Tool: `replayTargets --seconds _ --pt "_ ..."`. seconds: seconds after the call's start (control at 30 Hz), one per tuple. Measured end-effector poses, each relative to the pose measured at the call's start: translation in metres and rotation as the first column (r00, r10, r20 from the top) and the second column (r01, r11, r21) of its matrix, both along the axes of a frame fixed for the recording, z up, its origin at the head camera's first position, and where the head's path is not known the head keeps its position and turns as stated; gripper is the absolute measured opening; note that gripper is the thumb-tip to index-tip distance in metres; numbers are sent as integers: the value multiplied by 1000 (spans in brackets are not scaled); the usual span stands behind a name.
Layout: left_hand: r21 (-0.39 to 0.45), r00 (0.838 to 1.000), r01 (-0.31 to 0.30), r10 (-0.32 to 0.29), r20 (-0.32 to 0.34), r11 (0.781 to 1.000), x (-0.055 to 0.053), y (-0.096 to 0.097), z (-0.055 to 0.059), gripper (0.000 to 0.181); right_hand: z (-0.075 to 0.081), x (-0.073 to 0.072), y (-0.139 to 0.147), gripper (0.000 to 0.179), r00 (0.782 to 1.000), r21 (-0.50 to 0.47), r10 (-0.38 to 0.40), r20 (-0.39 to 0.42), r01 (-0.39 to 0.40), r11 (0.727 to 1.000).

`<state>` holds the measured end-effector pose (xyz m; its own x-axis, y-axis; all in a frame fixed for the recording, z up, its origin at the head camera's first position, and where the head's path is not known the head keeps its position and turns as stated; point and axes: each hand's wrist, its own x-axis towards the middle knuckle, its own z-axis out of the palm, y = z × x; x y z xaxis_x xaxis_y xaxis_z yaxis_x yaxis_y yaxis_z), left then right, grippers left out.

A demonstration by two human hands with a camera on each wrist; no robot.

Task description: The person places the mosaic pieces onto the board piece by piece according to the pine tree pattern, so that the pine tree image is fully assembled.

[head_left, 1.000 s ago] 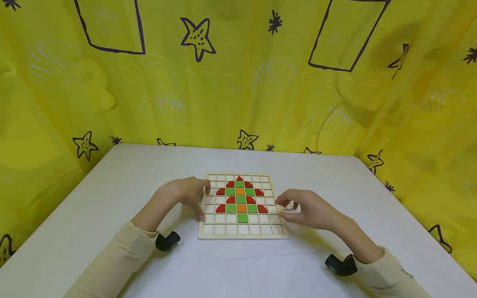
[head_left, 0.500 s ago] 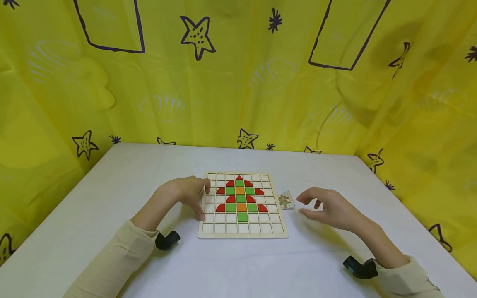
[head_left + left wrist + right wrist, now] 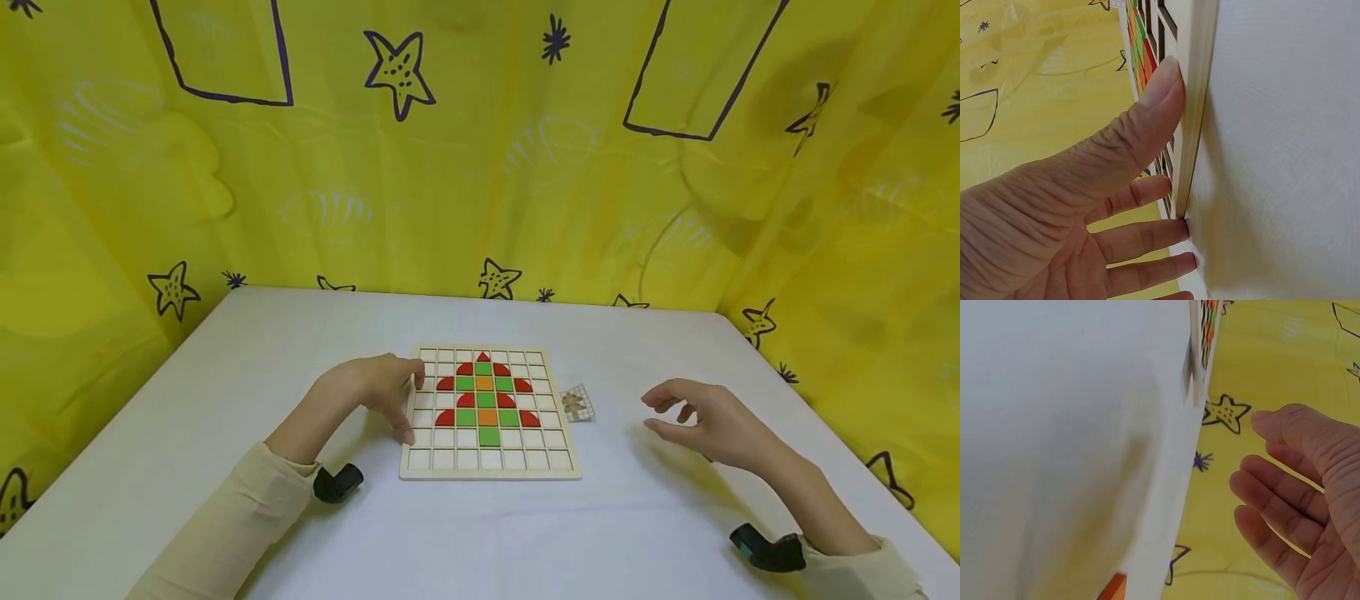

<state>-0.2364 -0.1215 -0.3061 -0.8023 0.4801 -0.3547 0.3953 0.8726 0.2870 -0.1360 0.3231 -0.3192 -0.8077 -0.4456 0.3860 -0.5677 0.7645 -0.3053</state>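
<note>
A square wooden grid board [image 3: 491, 475] lies flat on the white table. Red, green and orange pieces [image 3: 487, 400] in its cells form a tree shape. At the board's left edge, my left hand [image 3: 375, 389] rests with its thumb on the rim; in the left wrist view its fingers [image 3: 1141, 240] reach out straight along that edge. My right hand [image 3: 708, 423] hovers over the table, right of the board, loosely curved and holding nothing. Between the board and that hand lies a small card [image 3: 577, 403] printed with a similar tree pattern on a grid.
The white table [image 3: 322, 333] ends at a yellow curtain [image 3: 450, 192] with stars and fish drawn on it, at the back and both sides. In the right wrist view an orange corner [image 3: 1113, 589] shows at the bottom edge. Each wrist wears a black camera.
My right hand has moved away to the right from the board's right edge, uncovering the small card. My left hand and the board have stayed in place.
</note>
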Motion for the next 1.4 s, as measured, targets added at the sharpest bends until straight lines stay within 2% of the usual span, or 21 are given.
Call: replayTargets --seconds 0.37,0.73,0.87,1.03,1.13,1.4 --pt "2 1000 -5 5 3 1000 -1 0 -2 72 -6 9 34 26 998 14 -62 23 62 998" --pt "1 1000 1 -1 2 1000 -1 0 -1 70 -15 17 59 32 995 37 -58 81 55 998" --pt "1 1000 -3 3 1 1000 0 0 0 70 -18 20 67 35 989 52 -68 135 61 997" --pt "3 1000 -6 6 4 1000 0 0 0 70 -19 22 73 38 962 87 -108 249 89 992" --pt "2 1000 -10 10 6 1000 -1 0 0 71 -20 22 75 38 952 100 -116 284 91 991" --pt "-3 1000 -16 16 10 1000 -2 1 -1 73 -24 20 76 34 978 62 -46 206 34 998"
